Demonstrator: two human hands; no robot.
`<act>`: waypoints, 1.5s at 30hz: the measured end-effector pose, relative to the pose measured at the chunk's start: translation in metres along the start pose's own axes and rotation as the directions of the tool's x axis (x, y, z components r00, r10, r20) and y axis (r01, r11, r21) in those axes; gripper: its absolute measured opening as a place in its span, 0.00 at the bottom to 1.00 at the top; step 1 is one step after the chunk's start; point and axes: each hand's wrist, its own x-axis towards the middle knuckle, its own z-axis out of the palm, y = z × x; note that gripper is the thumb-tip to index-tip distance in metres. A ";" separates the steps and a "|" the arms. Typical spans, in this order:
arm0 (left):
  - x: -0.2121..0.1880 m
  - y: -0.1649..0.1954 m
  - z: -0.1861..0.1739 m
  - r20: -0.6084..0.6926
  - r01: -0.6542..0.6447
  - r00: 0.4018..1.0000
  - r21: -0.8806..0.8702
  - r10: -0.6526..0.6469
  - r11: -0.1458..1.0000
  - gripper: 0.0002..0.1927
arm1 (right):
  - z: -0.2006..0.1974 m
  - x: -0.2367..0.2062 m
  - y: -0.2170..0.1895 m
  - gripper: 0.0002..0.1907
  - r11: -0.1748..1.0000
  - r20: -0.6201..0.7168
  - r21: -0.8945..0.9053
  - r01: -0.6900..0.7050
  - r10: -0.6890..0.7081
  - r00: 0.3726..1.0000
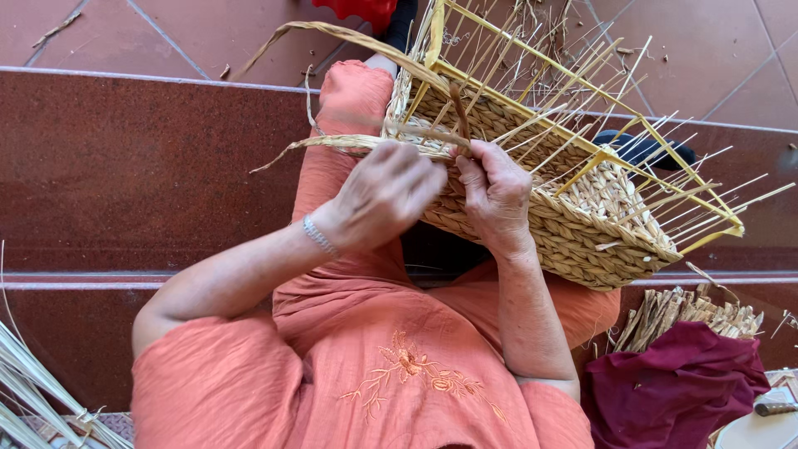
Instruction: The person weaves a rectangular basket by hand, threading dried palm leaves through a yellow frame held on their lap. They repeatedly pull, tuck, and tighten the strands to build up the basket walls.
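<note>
I look down on a floor (125,166) of dark red stone steps with paler red tiles beyond; it fills most of the view; across it sits the person in an orange dress (391,366) with a stitched flower on the front, knees drawn up beneath the work.

Next in size is the basket (573,224), half woven, resting tilted on the lap and against the right knee; its lower walls are thick plaited straw, and above them a yellow frame (532,58) of thin rods stands bare, with many pale upright stakes (690,166) fanning out past the rim.

A long flat strand (349,35) arcs from the upper left over to the basket's near corner; a second one trails off left from the same corner.

My left hand (384,193) (a thin silver bracelet (320,236) at its wrist) sits at that corner with fingers curled closed, though I cannot tell exactly what they pinch; my right hand (496,193) rests just beside it on the woven wall, fingers closed on a brownish strand (459,112) that rises between the stakes.

At lower right a dark red cloth (673,382) lies over a bundle of cut reeds (690,312); at lower left loose pale stalks (33,382) cross the corner.
</note>
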 end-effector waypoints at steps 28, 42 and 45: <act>-0.029 -0.048 0.031 -0.039 0.088 0.995 -0.036 -0.089 0.995 0.28 | 0.005 0.011 -0.006 0.03 0.972 -0.012 -0.200 0.121 -0.126 0.992; -0.053 -0.034 0.010 0.034 0.200 0.980 -0.105 -0.198 0.974 0.19 | 0.041 0.010 0.013 0.14 0.892 -0.240 -0.386 0.235 -0.343 0.908; -0.063 -0.023 0.017 0.155 0.229 0.964 -0.084 -0.214 0.970 0.25 | 0.039 0.013 0.005 0.13 0.912 -0.113 -0.331 0.243 -0.294 0.949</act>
